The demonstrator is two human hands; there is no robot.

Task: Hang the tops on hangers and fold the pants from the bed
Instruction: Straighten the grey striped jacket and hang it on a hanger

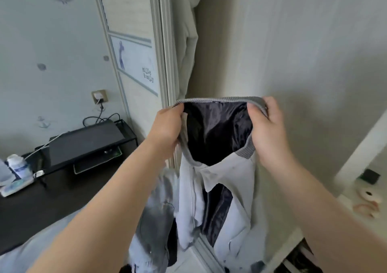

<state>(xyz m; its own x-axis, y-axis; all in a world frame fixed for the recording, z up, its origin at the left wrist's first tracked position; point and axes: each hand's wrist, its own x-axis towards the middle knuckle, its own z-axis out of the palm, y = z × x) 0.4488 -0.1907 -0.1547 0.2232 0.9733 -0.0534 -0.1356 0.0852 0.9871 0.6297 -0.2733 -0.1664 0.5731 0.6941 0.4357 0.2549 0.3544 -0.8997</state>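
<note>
Both hands, left hand and right hand, pinch the ribbed grey collar of a pale grey zip-up jacket with dark lining hanging between them. No hanger visible yet, so I'd guess it's early days.

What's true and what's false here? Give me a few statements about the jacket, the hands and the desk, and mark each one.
1. The left hand and right hand both grip the jacket by its ribbed collar. True.
2. The jacket's lining is bright red. False: it is dark, near black.
3. The jacket hangs on a hanger. False: no hanger shows; only the fingers hold it up.
4. A white bottle stands on the dark desk at the left. True.
</note>
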